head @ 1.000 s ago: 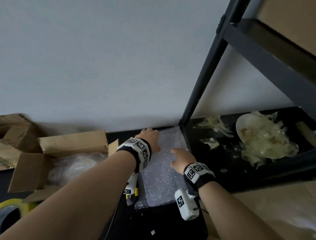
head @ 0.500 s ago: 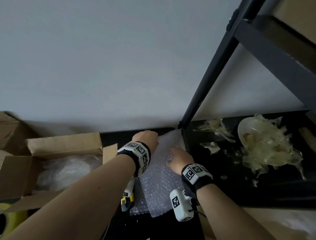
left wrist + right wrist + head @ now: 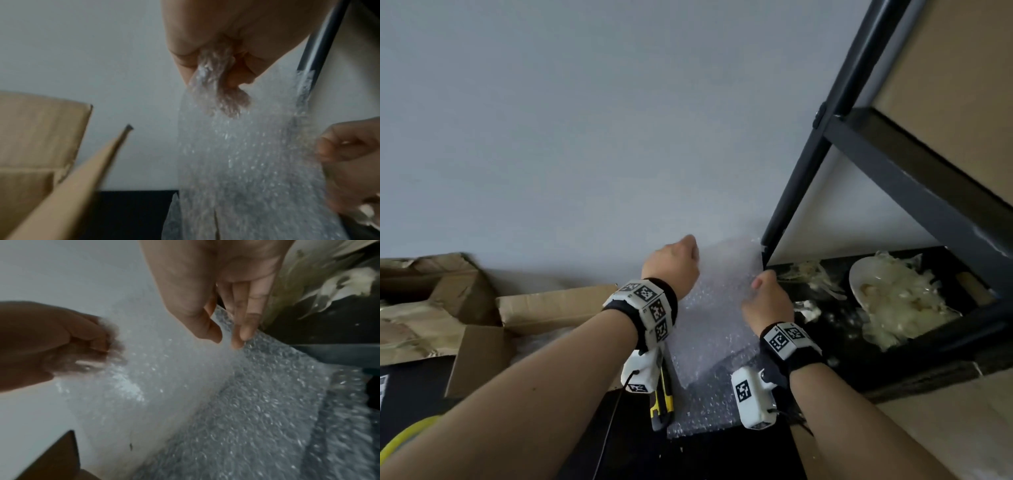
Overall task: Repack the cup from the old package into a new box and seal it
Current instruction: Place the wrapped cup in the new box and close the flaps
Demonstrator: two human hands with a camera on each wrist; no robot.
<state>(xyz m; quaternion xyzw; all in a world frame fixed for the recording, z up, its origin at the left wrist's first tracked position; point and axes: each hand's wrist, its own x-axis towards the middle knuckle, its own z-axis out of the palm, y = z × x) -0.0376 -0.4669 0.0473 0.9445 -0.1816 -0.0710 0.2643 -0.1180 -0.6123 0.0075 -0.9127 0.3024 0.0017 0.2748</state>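
Note:
A clear bubble wrap sheet [image 3: 717,308] is raised off the black table [image 3: 739,452], its lower part still lying flat. My left hand [image 3: 674,263] grips a bunched top corner of the bubble wrap [image 3: 211,68] in its fist. My right hand [image 3: 767,294] pinches the sheet's right edge between thumb and fingers [image 3: 244,331]; the bubble wrap [image 3: 226,394] spreads below it. An open cardboard box [image 3: 544,308] with clear wrapping inside sits to the left. The cup is not visible.
A yellow-and-black utility knife [image 3: 662,404] lies on the table under my left wrist. A black metal shelf post [image 3: 801,178] rises right behind the sheet, its lower shelf [image 3: 928,346] covered with tape scraps [image 3: 893,298]. More torn cardboard [image 3: 424,301] and a yellow tape roll [image 3: 407,435] lie at far left.
Both hands went from lying on the flat bubble wrap to gripping it, and have raised its far end up off the table toward the wall.

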